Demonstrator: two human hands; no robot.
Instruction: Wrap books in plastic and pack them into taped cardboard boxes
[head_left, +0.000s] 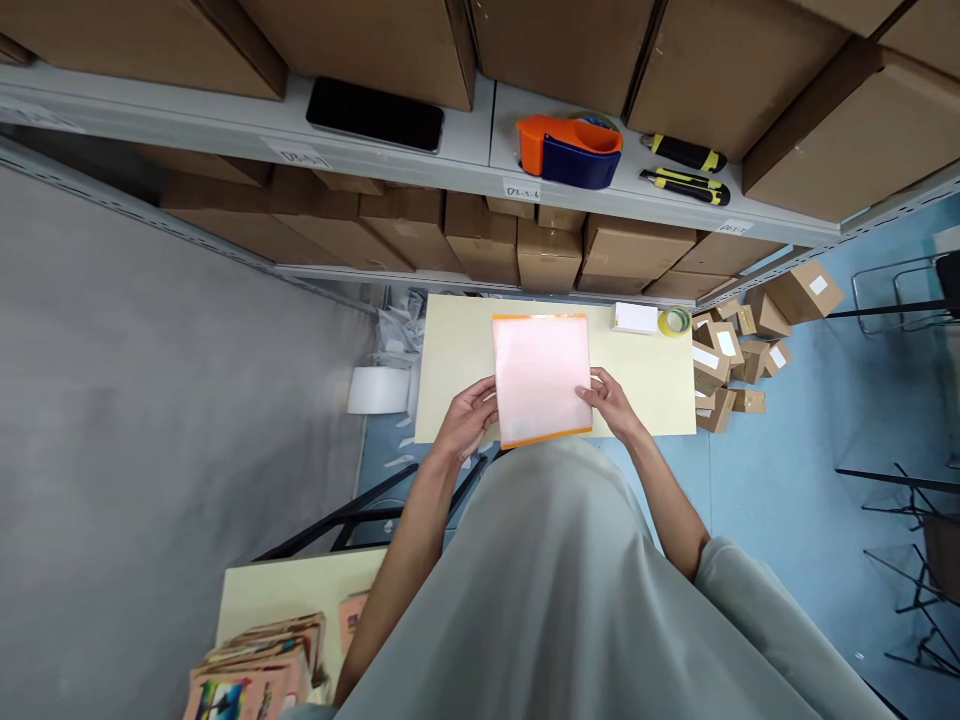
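A pale pink, nearly square flat packet (pixel 543 378) with orange strips along its top and bottom edges is held up over the front of the cream table (pixel 645 400). My left hand (pixel 471 415) grips its left edge, some fingers hidden behind it. At the right edge my right hand (pixel 606 402) pinches it, thumb on the front face and fingers behind. Beyond the packet, toward the table's back right, lie a small white box (pixel 635 318) and a roll of tape (pixel 674 321).
Above the table, a grey shelf (pixel 465 145) carries cardboard boxes, a black phone (pixel 375 114), an orange-and-blue tape dispenser (pixel 570 152) and two box cutters (pixel 685 170). Small cartons (pixel 720 350) are piled at right. Pink printed packets (pixel 255 665) are stacked on a lower-left table.
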